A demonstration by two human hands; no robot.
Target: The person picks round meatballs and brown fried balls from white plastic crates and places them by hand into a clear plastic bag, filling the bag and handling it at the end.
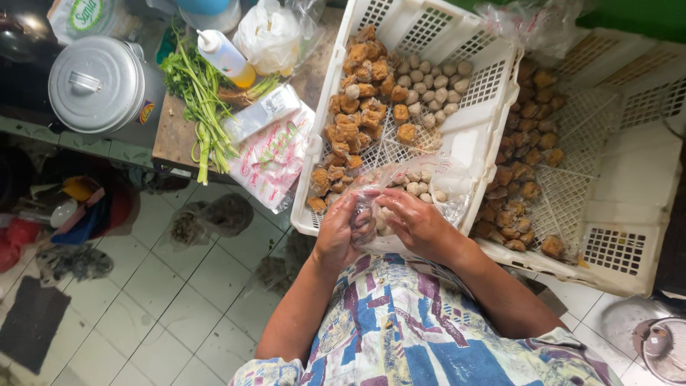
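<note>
Plastic bag [421, 187] apparently pinched between both hands' fingers [371, 214]

A clear plastic bag [421, 189] is held by both hands over the near edge of a white crate [457, 136]. The bag is crumpled and open, its film spread loosely toward the right, and pale round balls [414, 187] are seen through it. Its lower left part is gathered and pinched between the left hand [341, 232] and the right hand [411, 223], whose fingers are closed on the film. A few balls are pressed together inside the gathered part, just between the fingers.
</note>
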